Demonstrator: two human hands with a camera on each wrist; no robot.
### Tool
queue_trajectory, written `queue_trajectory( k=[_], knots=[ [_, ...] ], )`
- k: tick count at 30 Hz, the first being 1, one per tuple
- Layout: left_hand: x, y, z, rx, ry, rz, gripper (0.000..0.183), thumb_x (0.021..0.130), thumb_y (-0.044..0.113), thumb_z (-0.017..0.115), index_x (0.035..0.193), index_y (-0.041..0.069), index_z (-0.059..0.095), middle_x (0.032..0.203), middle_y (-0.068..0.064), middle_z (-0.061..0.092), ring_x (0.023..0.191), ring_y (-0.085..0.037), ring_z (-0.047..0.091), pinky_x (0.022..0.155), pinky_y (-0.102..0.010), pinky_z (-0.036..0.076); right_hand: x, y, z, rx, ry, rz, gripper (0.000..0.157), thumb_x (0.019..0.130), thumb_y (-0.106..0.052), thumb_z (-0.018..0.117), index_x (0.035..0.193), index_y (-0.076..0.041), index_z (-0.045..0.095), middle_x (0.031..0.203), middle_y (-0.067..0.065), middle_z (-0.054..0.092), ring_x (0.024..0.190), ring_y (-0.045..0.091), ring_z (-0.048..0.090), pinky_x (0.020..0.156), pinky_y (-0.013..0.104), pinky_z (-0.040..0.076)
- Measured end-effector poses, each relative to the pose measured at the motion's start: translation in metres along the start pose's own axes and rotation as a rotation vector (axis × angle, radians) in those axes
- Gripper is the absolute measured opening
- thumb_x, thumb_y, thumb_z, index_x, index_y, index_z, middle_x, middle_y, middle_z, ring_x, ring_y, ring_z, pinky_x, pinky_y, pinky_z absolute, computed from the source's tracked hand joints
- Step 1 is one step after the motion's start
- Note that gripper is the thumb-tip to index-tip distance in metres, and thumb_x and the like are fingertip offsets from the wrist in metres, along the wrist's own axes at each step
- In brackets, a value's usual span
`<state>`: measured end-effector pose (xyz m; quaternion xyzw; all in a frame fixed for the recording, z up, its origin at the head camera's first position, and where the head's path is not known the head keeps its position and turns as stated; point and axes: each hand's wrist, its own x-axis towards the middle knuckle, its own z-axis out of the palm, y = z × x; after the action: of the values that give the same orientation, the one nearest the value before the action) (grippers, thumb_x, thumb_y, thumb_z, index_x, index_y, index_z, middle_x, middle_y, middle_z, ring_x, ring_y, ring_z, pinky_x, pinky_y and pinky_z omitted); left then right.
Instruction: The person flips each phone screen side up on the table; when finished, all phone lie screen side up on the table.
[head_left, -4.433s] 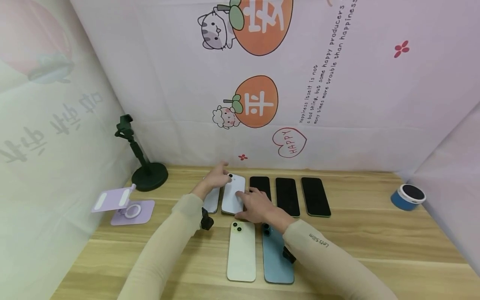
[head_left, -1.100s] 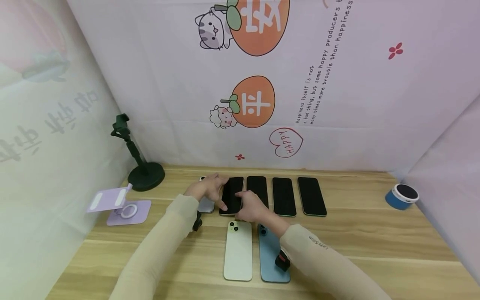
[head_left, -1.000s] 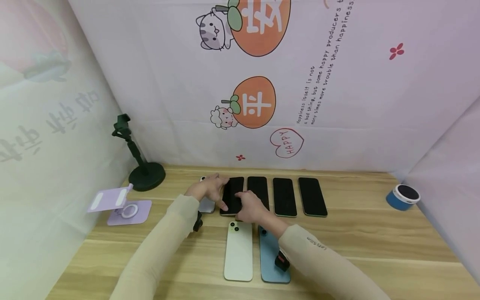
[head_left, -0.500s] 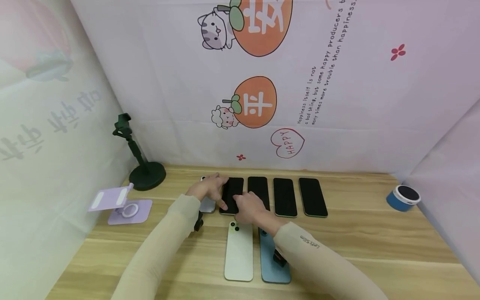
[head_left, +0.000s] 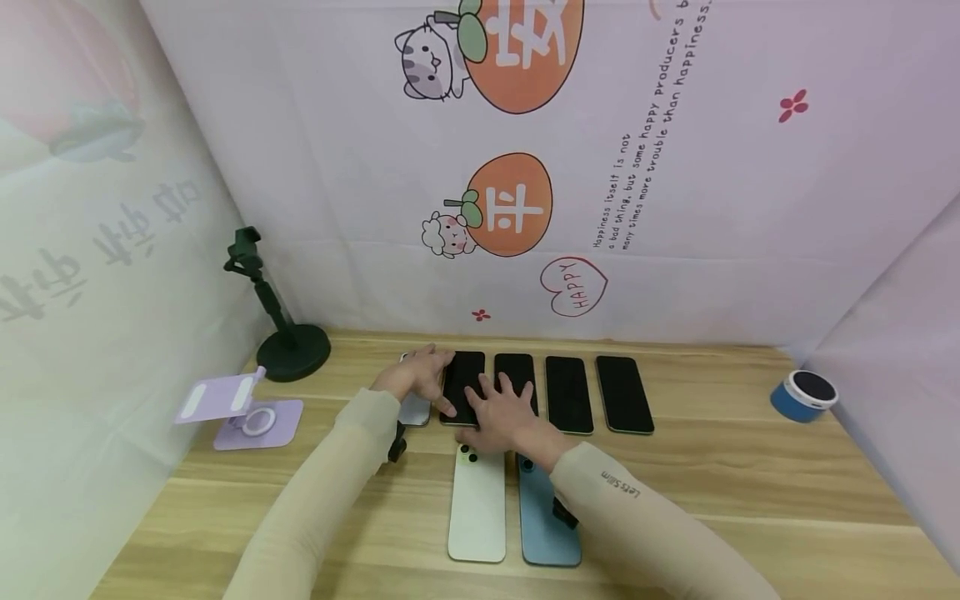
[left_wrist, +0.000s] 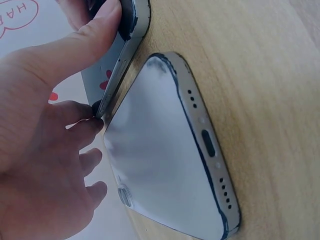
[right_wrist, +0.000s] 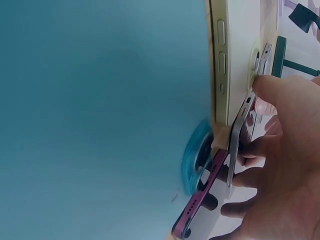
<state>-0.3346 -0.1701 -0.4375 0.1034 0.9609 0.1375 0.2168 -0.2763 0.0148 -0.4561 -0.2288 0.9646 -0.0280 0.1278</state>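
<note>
In the head view my left hand (head_left: 417, 375) holds the left edge of a black-screened smartphone (head_left: 467, 371) lying face up in the back row. The left wrist view shows its thumb on the screen corner and fingertips at the far edge. A white-backed phone (left_wrist: 155, 135) lies face down beneath that hand. My right hand (head_left: 504, 419) spreads its fingers over this smartphone's right side and the neighbouring black-screened phone (head_left: 517, 367); its thumb is by the near edge. Whether every fingertip touches is unclear. Below lie a pale green phone (head_left: 477, 508) and a blue phone (right_wrist: 100, 100), backs up.
Two more black-screened phones (head_left: 568, 396) (head_left: 625, 394) continue the row rightward. A purple folding stand (head_left: 258, 422) and a dark green round-based stand (head_left: 294, 352) are at left. A blue-and-white cylinder (head_left: 803, 396) stands far right. Printed cloth (head_left: 337, 167) hangs behind the table.
The white-backed phone between my hands has been turned over to show its black screen. Since half a second ago it shifted slightly back, and my right fingers loosened and spread. The left hand barely moved.
</note>
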Motion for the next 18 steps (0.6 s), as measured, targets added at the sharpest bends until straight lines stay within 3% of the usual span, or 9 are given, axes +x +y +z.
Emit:
queue_trajectory(
  k=[4, 8, 18],
  knots=[
    [0.0, -0.006, -0.003, 0.039, 0.006, 0.06, 0.112, 0.084, 0.046, 0.085, 0.167, 0.01, 0.019, 0.176, -0.012, 0.018, 0.165, -0.039, 0.01, 0.133, -0.061, 0.013, 0.0, 0.001, -0.003, -0.019, 0.006, -0.015, 0.08, 0.098, -0.066, 0.056, 0.162, -0.023, 0.038, 0.174, 0.011, 0.027, 0.16, 0.046, 0.022, 0.122, 0.078, 0.021],
    [-0.003, -0.019, -0.009, 0.013, 0.031, 0.091, 0.106, 0.088, 0.041, 0.082, 0.165, 0.002, 0.021, 0.174, -0.02, 0.018, 0.163, -0.041, 0.013, 0.133, -0.058, 0.016, 0.002, -0.004, -0.008, -0.052, 0.024, -0.035, 0.076, 0.099, -0.065, 0.056, 0.16, -0.022, 0.042, 0.172, 0.013, 0.031, 0.159, 0.044, 0.027, 0.124, 0.075, 0.022],
    [-0.012, -0.057, -0.012, -0.045, 0.066, -0.017, 0.092, 0.095, 0.037, 0.075, 0.165, 0.005, 0.024, 0.172, -0.021, 0.026, 0.16, -0.042, 0.025, 0.131, -0.058, 0.023, 0.016, -0.036, -0.01, -0.152, 0.051, -0.123, 0.07, 0.1, -0.064, 0.053, 0.159, -0.026, 0.044, 0.17, 0.009, 0.036, 0.157, 0.04, 0.033, 0.125, 0.07, 0.027]
  ],
)
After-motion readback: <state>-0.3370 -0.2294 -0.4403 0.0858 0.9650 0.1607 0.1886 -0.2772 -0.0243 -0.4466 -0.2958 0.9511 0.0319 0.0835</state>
